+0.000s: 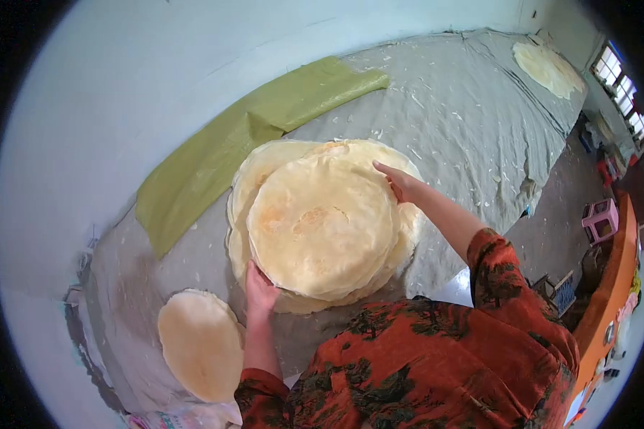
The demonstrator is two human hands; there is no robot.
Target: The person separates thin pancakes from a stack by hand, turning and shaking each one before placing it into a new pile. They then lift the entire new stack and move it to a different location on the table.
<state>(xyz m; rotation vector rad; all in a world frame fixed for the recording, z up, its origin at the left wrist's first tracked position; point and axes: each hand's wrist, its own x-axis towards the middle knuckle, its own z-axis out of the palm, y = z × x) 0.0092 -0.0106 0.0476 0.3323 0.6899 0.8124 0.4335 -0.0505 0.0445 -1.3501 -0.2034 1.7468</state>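
Observation:
A tall pile of large, thin, pale-yellow flatbreads [315,222] lies before me, the upper rounds offset from wider ones beneath. The top one has browned patches and a small crack near its middle. At the pile's lower left edge, my left hand [262,287] grips the upper rounds, its thumb along the rim and its fingers mostly hidden. My right hand [401,186] holds the opposite upper right edge, thumb over the rim and the other fingers partly out of sight. Close to my left forearm lies a separate flatbread stack [200,344].
A wrinkled grey sheet [451,107] strewn with pale flakes covers the work surface. Folded olive-green cloth [243,136] runs along the wall. More flatbreads [547,69] lie at the far right corner. On the floor to the right stands a pink stool [600,220].

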